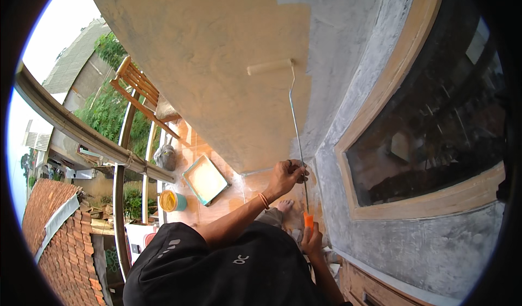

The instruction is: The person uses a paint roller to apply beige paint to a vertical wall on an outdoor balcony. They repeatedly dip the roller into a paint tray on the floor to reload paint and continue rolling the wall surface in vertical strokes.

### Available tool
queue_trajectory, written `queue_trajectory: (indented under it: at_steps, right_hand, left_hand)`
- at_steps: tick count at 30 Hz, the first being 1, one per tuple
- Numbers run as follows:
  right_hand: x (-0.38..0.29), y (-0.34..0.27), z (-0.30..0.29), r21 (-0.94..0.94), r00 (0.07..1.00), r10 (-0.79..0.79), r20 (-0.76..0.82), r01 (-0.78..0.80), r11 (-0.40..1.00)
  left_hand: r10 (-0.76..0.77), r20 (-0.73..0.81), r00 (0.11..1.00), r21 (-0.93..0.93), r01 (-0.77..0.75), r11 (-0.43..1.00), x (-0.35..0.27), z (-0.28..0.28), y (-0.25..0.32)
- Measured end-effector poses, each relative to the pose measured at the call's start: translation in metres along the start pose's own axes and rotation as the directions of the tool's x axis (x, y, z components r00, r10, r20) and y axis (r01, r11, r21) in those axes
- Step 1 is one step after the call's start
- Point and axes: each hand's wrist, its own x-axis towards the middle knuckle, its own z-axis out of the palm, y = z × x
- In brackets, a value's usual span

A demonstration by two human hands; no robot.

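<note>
A long-framed paint roller reaches from my hands up to the wall, its cream-coated roller sleeve (270, 66) lying against the tan painted area (212, 61). My left hand (287, 175) grips the thin metal rod (294, 114) partway along. Lower down, my right hand (312, 238) is closed around the orange handle (308, 221). Bare grey plaster (338, 37) borders the tan paint on the right, up to the wall's inner corner. On the tiled floor to the left sits a paint tray (205, 179) with light-coloured paint in it.
A paint bucket (173, 201) stands left of the tray. Behind them are a grey plastic bag (165, 157) and a wooden chair (136, 90). A railing (89, 122) runs along the left. At right, a wood-framed window (424, 212) is set in the grey side wall.
</note>
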Motion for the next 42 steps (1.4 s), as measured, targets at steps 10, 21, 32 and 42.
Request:
queue_trajectory:
  at_steps: [10,21,32,42]
  right_hand:
    - [0.033,-0.027,0.007,0.041,0.979,-0.151,-0.136,0.157,0.987]
    - [-0.017,0.013,0.004,-0.041,0.996,0.076,0.04,-0.074,0.996]
    - [-0.015,0.04,0.0,0.12,0.997,0.031,-0.071,-0.022,0.992]
    - [0.059,0.021,0.001,0.185,0.988,-0.068,-0.135,0.093,0.978]
  left_hand:
    - [0.211,-0.062,0.976,-0.017,-0.212,0.977,0.01,-0.008,0.039]
    - [0.001,0.014,1.0,0.04,-0.001,0.999,-0.005,-0.003,-0.029]
    - [0.055,0.102,0.993,0.088,-0.065,0.994,0.001,0.019,-0.025]
    - [0.15,0.056,0.987,0.116,-0.156,0.981,0.043,0.018,0.03]
